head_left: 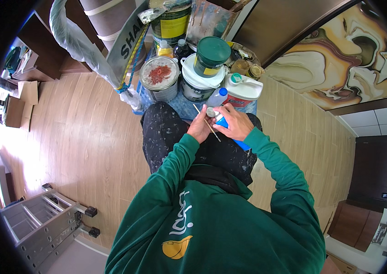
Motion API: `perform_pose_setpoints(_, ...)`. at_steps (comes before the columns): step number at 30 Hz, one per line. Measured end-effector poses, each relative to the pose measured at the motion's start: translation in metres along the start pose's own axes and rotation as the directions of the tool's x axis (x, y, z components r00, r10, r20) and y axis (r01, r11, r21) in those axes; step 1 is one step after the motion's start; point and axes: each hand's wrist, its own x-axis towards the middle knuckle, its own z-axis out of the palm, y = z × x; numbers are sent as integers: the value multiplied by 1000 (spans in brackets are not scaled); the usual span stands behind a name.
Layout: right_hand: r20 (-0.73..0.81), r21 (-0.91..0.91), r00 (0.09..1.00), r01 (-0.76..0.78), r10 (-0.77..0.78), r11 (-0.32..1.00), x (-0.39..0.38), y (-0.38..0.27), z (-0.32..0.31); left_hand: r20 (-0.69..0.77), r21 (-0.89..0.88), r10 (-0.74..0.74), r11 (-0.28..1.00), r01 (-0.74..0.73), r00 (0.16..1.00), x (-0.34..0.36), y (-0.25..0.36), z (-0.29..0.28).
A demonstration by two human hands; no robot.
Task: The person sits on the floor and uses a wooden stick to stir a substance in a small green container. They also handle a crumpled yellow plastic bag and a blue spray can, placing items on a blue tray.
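Note:
My left hand (198, 127) is closed around a thin wooden stick (215, 134), which slants across my lap. A small round pale cup or cap (210, 112) sits at its fingertips, close to my right hand. My right hand (236, 123) grips a blue bottle (221, 121), whose lower end shows beneath my wrist. The two hands almost meet above my knees. Just beyond them stands a clear bottle with a blue cap (222, 92). What lies inside the small round thing is too small to tell.
Ahead on a blue sheet stand a red-stained paint can (159, 75), a white bucket (198, 86) under a green tub (212, 55), and a white jug (243, 87). Plastic-wrapped material (84, 52) leans at left. A folded ladder (49, 214) lies lower left; a marbled panel (339, 59) stands right.

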Motion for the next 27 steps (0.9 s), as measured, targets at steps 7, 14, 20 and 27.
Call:
perform_pose_setpoints(7,-2,6,1000,-7,7,1000,0,1,-1,51,-14,-4,1000,5,999,4,0,1)
perform_pose_setpoints(14,-16,9,1000,3,-3,1000,1,1,-1,35,-28,-5,1000,6,999,4,0,2)
perform_pose_setpoints(20,-11,4,1000,-9,9,1000,1,0,-2,38,-33,-14,999,15,999,4,2,3)
perform_pose_setpoints(27,-31,13,1000,-3,3,1000,1,-1,-5,16,-42,-28,999,29,999,5,2,3)
